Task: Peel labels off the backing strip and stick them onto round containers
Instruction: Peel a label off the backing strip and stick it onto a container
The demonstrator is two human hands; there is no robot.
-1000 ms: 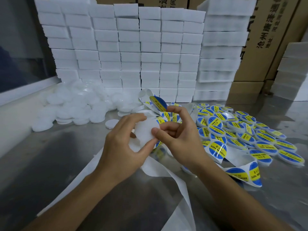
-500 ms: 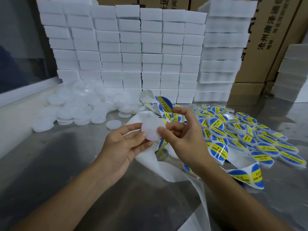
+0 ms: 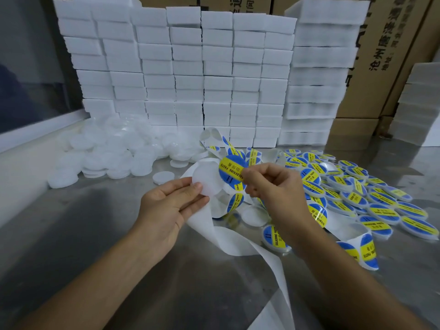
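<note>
Left hand (image 3: 166, 206) pinching upright container (image 3: 206, 178), right hand (image 3: 273, 186) pinching label (image 3: 232, 172) (band diagonal).

Both forearms bare, no sleeves; left hand (image 3: 166, 206) & right hand (image 3: 276, 186) ungloved.

Left hand (image 3: 166, 206) holds white round container (image 3: 207, 178) at edge; right hand (image 3: 273, 189) pinches blue-yellow label (image 3: 232, 172) against it. Backing strip (image 3: 238, 239) trails over metal table (image 3: 95, 246). Labelled containers (image 3: 357, 196) heaped right, plain ones (image 3: 107, 153) left.
</note>
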